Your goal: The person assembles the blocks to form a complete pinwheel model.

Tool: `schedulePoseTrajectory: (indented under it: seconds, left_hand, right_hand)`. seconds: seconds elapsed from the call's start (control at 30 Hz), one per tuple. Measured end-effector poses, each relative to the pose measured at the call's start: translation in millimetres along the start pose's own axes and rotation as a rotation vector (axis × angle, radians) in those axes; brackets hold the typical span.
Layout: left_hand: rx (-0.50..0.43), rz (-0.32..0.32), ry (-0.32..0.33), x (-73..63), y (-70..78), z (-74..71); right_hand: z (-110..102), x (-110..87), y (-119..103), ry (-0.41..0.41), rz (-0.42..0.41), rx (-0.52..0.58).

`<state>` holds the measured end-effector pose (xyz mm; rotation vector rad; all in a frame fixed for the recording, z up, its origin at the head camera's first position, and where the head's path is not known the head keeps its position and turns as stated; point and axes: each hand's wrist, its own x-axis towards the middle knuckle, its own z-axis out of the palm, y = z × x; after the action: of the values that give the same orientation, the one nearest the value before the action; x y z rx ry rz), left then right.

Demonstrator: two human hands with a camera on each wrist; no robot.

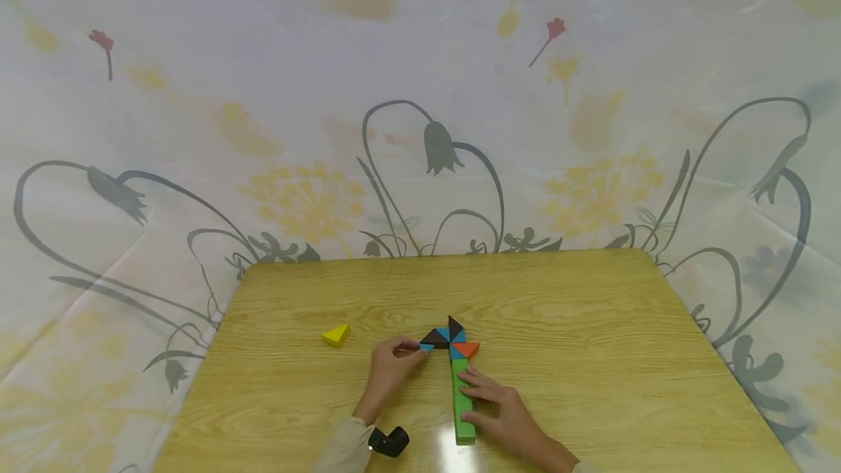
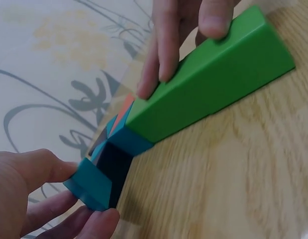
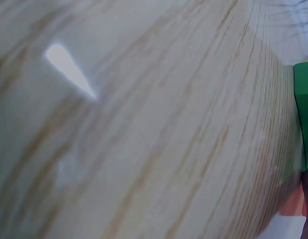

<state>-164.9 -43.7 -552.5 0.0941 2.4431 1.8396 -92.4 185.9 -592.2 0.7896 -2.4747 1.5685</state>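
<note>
In the head view my left hand (image 1: 393,367) pinches a small blue triangular block (image 2: 91,184) between thumb and fingers. It is held at the outer edge of a black triangular block (image 1: 434,337), the left arm of a pinwheel shape. Blue triangles (image 1: 457,352), another black triangle (image 1: 455,326) and an orange triangle (image 1: 466,350) make up the rest. A long green bar (image 1: 463,404) runs from the pinwheel toward me like a stem. Fingertips of my right hand (image 1: 502,411) rest on the bar's top and right side. The right wrist view shows only its end part.
A yellow triangular block (image 1: 337,335) lies on the wooden table (image 1: 591,341), left of the pinwheel. A black wrist camera (image 1: 389,442) sits by the left sleeve. Behind the table hangs a flower-printed cloth (image 1: 420,57).
</note>
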Motion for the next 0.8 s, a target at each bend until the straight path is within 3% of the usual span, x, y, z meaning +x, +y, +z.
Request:
schedulePoseTrajectory:
  seconds: [0.4,0.8]
  left_hand:
    - [0.080,0.051,0.065,-11.4,-5.3,24.0]
    - [0.091,0.069,0.121,-9.7,-4.1,36.3]
  right_hand:
    - [1,0.9,0,0.018,-0.024,-0.001]
    - [1,1.6,0,0.030,-0.052,-0.009]
